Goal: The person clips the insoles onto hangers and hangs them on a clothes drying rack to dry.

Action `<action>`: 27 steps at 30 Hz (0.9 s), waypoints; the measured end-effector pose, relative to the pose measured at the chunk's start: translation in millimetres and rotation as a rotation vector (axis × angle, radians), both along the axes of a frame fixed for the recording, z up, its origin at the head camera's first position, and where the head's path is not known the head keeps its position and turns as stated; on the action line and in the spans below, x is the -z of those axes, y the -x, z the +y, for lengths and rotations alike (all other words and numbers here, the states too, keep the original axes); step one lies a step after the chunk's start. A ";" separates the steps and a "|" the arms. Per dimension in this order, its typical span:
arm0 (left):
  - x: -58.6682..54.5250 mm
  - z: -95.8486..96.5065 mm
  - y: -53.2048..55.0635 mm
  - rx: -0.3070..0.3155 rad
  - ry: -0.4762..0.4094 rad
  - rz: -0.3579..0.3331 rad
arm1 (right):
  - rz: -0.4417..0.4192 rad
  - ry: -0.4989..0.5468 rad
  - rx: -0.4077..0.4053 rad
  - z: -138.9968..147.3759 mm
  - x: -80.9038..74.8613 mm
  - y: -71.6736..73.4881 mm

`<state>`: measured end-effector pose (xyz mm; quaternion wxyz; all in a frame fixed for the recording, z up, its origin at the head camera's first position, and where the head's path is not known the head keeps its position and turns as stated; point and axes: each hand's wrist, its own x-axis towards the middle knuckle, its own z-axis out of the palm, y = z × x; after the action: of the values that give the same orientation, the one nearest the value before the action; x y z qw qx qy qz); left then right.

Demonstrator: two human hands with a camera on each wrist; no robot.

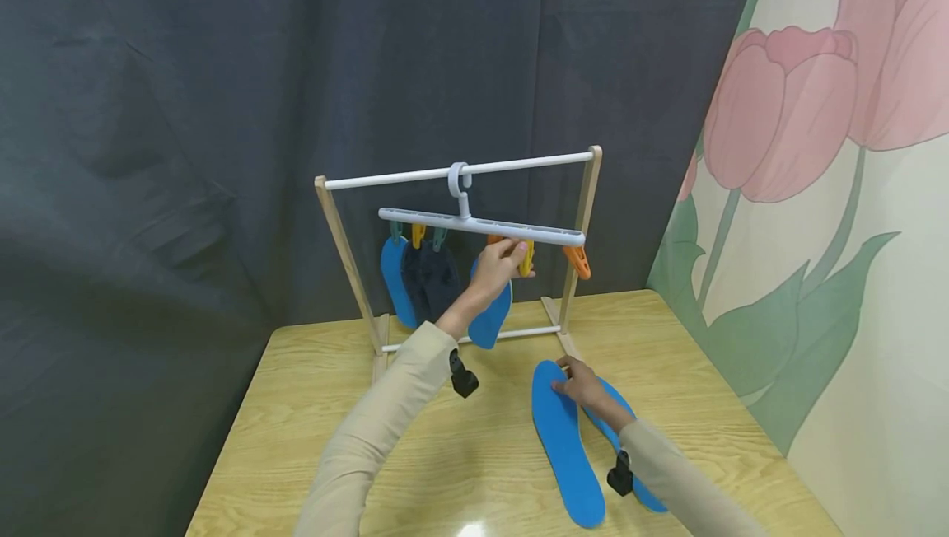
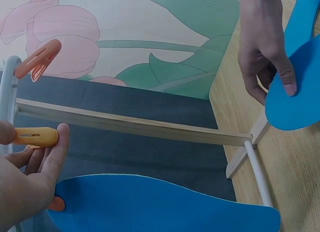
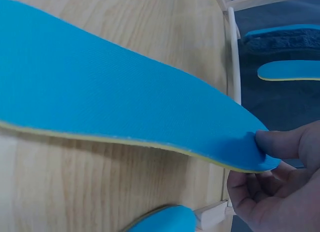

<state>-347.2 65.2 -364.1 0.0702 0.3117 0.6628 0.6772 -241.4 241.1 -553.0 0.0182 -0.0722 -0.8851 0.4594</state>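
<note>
My left hand (image 1: pixel 491 277) pinches a yellow clothespin (image 2: pixel 37 137) that hangs from the pale grey hanger (image 1: pixel 482 225). Beside that hand, a blue insole (image 1: pixel 493 321) dangles from an orange clothespin mostly hidden by the fingers. Lower right, my right hand (image 1: pixel 589 389) holds the tip of another blue insole (image 3: pixel 125 97), thumb on top and fingers beneath. A further blue insole (image 1: pixel 649 496) lies on the table, partly under the right forearm. An orange clothespin (image 1: pixel 577 262) at the hanger's right end grips nothing.
The hanger hooks over the white top rail (image 1: pixel 385 179) of a wooden rack (image 1: pixel 345 257). On its left side hang a blue insole (image 1: pixel 397 283) and dark fuzzy pieces (image 1: pixel 430 282) by green and yellow clothespins. A dark curtain (image 1: pixel 185 150) and a tulip-painted wall (image 1: pixel 882 273) border the table (image 1: pixel 296 438).
</note>
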 end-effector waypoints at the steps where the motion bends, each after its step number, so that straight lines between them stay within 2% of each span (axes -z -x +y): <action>1: 0.2 -0.1 -0.1 0.000 -0.002 -0.002 | 0.001 0.004 0.002 -0.1 -0.8 0.4; 10: 1.2 -0.1 -0.5 0.001 -0.015 -0.003 | 0.019 -0.017 0.017 -4.8 -10.0 1.3; 21: 0.7 -0.2 -1.4 -0.003 -0.013 -0.034 | 0.151 -0.039 0.013 -11.4 -23.8 2.9; 27: 0.9 -0.8 -1.2 0.006 -0.011 -0.048 | 0.178 -0.051 0.031 -13.1 -30.9 6.4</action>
<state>-346.0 64.4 -365.0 0.0863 0.2978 0.6561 0.6881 -247.8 228.1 -522.1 0.1059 -0.0442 -0.8901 0.4410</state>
